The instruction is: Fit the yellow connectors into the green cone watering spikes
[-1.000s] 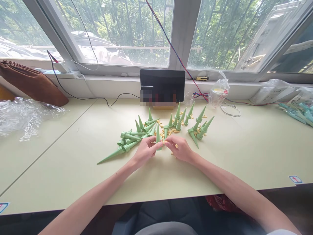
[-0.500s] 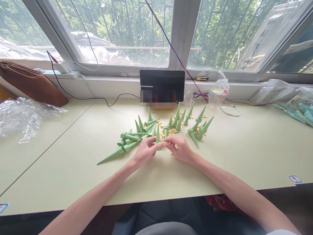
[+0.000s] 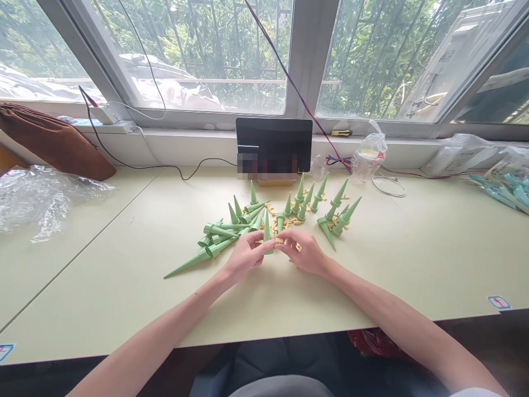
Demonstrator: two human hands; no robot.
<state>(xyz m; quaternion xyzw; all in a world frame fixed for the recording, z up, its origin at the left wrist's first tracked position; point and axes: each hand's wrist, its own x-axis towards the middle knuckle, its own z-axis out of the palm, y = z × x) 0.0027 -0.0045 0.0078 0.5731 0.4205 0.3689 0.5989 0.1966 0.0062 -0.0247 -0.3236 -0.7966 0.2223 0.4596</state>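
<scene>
My left hand (image 3: 249, 252) is closed around a green plastic spike (image 3: 266, 227), a plant-watering cone held point up. Beside it, my right hand (image 3: 303, 251) pinches a small yellow valve (image 3: 279, 241) against the spike's lower side; fingertips partly cover where the two meet. Left of my hands lies a heap of green spikes (image 3: 221, 230), most on their sides and a few upright. Loose yellow valves (image 3: 294, 221) are scattered just beyond my fingers. To the right, several green spikes (image 3: 339, 193) with yellow valves fitted stand or lean together.
A dark-screened tablet (image 3: 274, 138) stands at the back of the pale table (image 3: 413, 264). Crumpled clear plastic (image 3: 49, 201) and a brown bag (image 3: 53, 140) lie at the left. A bagged cup (image 3: 369, 157), a coiled white cable (image 3: 389, 186) and turquoise items in bags (image 3: 506, 187) are at the right.
Almost nothing differs. My right hand's fingers have shifted very slightly around the yellow valve, while the left hand keeps the spike in the same place.
</scene>
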